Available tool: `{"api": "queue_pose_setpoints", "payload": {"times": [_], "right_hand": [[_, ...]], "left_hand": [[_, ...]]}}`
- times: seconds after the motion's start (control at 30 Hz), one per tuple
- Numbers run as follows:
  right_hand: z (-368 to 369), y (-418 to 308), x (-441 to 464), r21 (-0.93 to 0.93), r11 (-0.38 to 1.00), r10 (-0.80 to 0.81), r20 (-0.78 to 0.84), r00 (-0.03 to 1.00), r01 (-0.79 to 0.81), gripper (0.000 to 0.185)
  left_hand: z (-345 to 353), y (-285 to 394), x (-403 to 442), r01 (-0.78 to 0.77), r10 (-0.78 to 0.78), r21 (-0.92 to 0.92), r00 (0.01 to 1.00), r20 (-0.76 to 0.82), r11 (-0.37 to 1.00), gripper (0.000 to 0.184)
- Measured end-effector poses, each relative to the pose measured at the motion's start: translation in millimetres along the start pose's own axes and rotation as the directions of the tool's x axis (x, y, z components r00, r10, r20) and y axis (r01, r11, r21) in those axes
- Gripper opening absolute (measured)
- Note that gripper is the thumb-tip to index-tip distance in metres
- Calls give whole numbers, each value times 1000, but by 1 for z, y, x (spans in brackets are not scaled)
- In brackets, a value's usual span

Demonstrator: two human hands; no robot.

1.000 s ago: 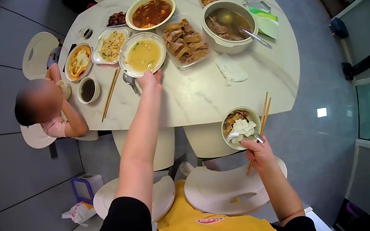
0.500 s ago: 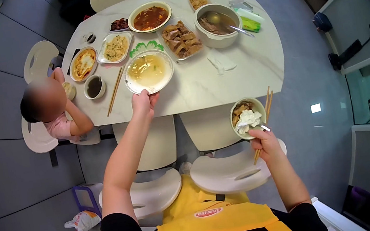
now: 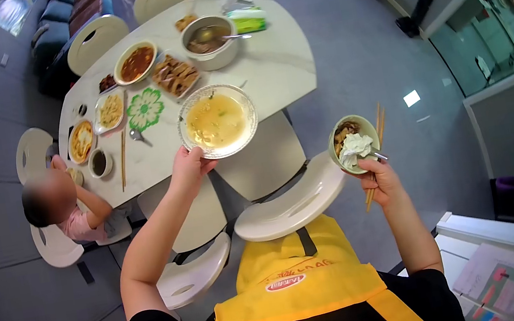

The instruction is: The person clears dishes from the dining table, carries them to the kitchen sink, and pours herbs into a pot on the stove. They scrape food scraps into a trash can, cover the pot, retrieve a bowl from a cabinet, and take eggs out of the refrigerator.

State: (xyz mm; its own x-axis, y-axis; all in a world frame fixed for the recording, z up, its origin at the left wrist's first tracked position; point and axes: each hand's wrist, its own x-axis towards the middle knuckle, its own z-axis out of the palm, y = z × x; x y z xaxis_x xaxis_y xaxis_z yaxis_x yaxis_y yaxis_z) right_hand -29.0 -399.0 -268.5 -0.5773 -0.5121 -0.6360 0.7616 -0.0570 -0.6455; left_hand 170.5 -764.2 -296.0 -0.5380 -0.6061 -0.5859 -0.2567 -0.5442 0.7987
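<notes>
My left hand (image 3: 191, 169) grips the near rim of a white patterned plate (image 3: 253, 125) that holds yellowish broth with green bits. The plate is above the near edge of the table, over a chair. Out to the right, past the table, my right hand (image 3: 381, 181) holds a small bowl (image 3: 368, 130). Inside the bowl are brown food scraps and a crumpled white tissue (image 3: 354, 147). A metal spoon handle (image 3: 378, 156) sticks out by my thumb. A pair of wooden chopsticks (image 3: 381, 119) is held against the bowl's outer side by the same hand.
On the table (image 3: 275, 63) are a soup pot (image 3: 218, 56), a tray of meat (image 3: 175, 74), a red stew bowl (image 3: 136, 62), a green flower mat (image 3: 145, 109) and a spoon (image 3: 137, 136). A seated person (image 3: 81, 215) is at the left. Chairs (image 3: 290, 202) line the near side.
My view has turned right, and I have moved rightward along the table. The plate has come off over the table edge, uncovering the green mat and a spoon. Both hands keep their holds.
</notes>
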Motion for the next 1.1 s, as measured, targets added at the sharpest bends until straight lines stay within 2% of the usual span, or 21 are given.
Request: {"api": "queue_pose_setpoints", "payload": {"times": [0.1, 0.23, 0.37, 0.5, 0.57, 0.63, 0.73, 0.77, 0.8, 0.9, 1.0, 1.03, 1.1], "right_hand": [[-55, -27, -4, 52, 999, -14, -24, 1000, 16, 33], [-155, -69, -12, 105, 994, -29, -29, 999, 31, 34], [-251, -121, -24, 109, 990, -72, -141, 987, 88, 34], [-336, -173, -42, 136, 976, -132, -235, 963, 167, 33], [-379, -199, -41, 107, 977, -156, -239, 958, 186, 32], [-433, -215, -31, 163, 959, -188, -243, 952, 231, 33], [-482, -261, -22, 225, 912, -238, -389, 890, 342, 31], [-502, -274, -16, 254, 892, -255, -400, 880, 373, 30], [-479, -271, -2, 271, 881, -261, -408, 875, 389, 29], [-551, -326, 22, 305, 830, -282, -493, 823, 467, 28], [-608, -379, 48, 303, 829, -269, -520, 811, 469, 28], [-605, -382, 41, 290, 838, -256, -538, 803, 462, 27], [-642, -435, 44, 303, 803, -283, -564, 776, 513, 26]], "left_hand": [[66, -11, -1, 17, -19, 86, 999, 29, 996, 24], [178, -32, -6, -6, -13, 107, 985, 174, 994, 22], [301, -60, -2, 26, -83, 185, 949, 304, 982, 22], [429, -87, 7, -32, -72, 242, 911, 406, 970, 21], [495, -100, 15, -91, -33, 251, 891, 452, 964, 19], [564, -118, 33, -111, -38, 256, 857, 514, 960, 19], [678, -124, 49, -61, -148, 329, 805, 574, 942, 22], [714, -130, 57, -74, -155, 342, 790, 593, 937, 22], [705, -121, 77, -78, -175, 359, 765, 620, 930, 22], [823, -125, 103, -116, -220, 425, 719, 659, 898, 22], [926, -114, 146, -151, -292, 491, 642, 709, 858, 25], [932, -106, 142, -170, -287, 491, 634, 718, 854, 25], [1021, -95, 143, -150, -331, 515, 610, 720, 844, 26]]}}
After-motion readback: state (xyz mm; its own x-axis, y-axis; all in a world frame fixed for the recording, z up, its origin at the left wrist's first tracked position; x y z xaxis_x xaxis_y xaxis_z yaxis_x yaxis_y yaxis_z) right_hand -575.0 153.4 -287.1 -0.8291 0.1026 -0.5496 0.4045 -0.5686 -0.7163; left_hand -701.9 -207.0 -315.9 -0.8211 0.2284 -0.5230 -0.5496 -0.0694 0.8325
